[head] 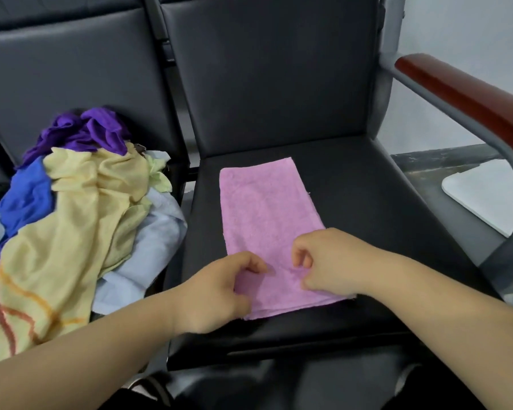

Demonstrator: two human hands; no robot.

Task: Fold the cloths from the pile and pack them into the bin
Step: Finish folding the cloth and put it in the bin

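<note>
Now, left fingers: curled down onto the near end of the pink cloth, thumb at its near-left edge, pinching the top layer as far as I can see.
Right fingers: curled too, thumb tip pressed to the fabric, nipping a small pucker of the same cloth (whether both layers are caught I cannot tell).
Left hand: over the near-left corner, wrist off the cloth's edge.
Right hand: over the near-right side, just beside the left hand, knuckles facing knuckles.
Pink cloth: flat on the black seat, already a long narrow strip, its long axis running away from me toward the backrest, far end leaning slightly left.
Relation that matters: both hands hold the near short end and the free far end lies straight ahead, so I judge the next fold carries the near end forward along that axis to meet it. Neither hand is nearer; they share the end evenly.
Pile: on the next seat to my left, a heap of yellow, blue, purple and pale blue cloths, near the left hand, apart from the pink cloth.
Bin: I cannot pick it out; a white flat-edged thing sits low on my right below the armrest, and may or may not belong to it.
</note>
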